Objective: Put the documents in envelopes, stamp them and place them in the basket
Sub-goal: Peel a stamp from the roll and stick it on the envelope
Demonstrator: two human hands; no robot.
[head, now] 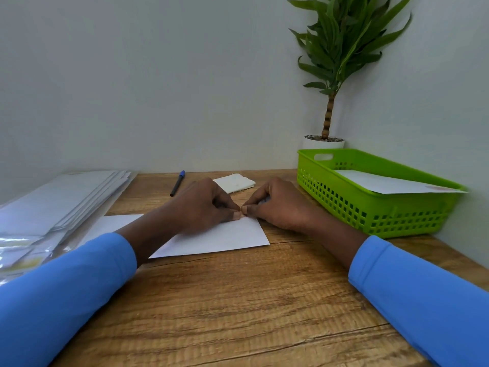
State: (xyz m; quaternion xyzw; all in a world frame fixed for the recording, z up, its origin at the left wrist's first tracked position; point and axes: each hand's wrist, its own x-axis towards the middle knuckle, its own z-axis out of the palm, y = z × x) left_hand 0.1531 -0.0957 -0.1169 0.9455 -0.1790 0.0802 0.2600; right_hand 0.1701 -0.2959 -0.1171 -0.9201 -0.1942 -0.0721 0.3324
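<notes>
Together left hand (203,205) and right hand (277,206) pinch the white sheet (219,239).

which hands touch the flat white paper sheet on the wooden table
Touching, both. The head view shows the left hand and right hand pinching the far edge of the white paper sheet, thumbs meeting there.

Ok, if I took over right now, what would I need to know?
Left hand and right hand: both pinch the far corner of the white sheet, which lies flat on the table.
Done: one envelope sits in the green basket.
To do: finish this one, stamp it and basket it. A paper stack waits at the table's left side.
</notes>
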